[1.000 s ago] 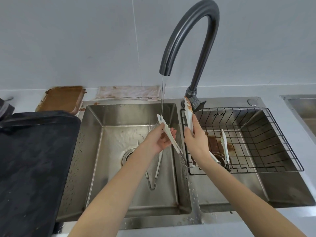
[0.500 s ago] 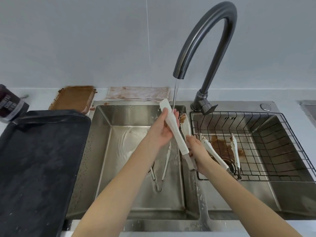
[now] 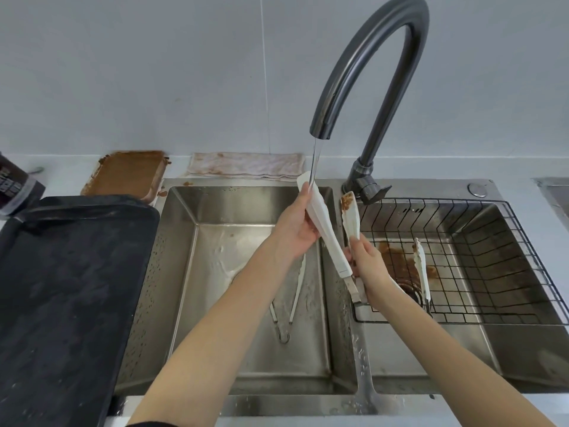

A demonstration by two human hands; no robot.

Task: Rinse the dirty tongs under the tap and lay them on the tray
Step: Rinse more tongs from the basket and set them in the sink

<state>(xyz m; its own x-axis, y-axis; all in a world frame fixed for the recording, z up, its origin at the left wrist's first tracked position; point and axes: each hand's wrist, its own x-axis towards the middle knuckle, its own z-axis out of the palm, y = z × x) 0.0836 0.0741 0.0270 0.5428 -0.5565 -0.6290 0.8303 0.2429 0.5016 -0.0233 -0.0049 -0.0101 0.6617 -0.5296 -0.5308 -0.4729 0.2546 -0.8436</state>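
White tongs (image 3: pixel 326 229) are held over the divider between the two sink basins, tips up. My left hand (image 3: pixel 295 226) grips the left arm, whose tip sits in the water stream falling from the dark tap (image 3: pixel 363 66). My right hand (image 3: pixel 366 260) holds the tongs lower down, near the hinge. The right arm's tip (image 3: pixel 348 201) carries brown sauce. The black tray (image 3: pixel 61 288) lies on the counter to the left of the sink.
Another pair of tongs (image 3: pixel 289 300) lies in the left basin. A third, dirty pair (image 3: pixel 421 269) rests in the wire basket (image 3: pixel 492 260) in the right basin. A sauce-smeared container (image 3: pixel 126 174) and a stained cloth (image 3: pixel 246 164) sit behind the sink.
The tongs' left tip has risen fully into the stream. The right arm, with its dirty tip, now stands apart from the left arm. My view has shifted slightly.
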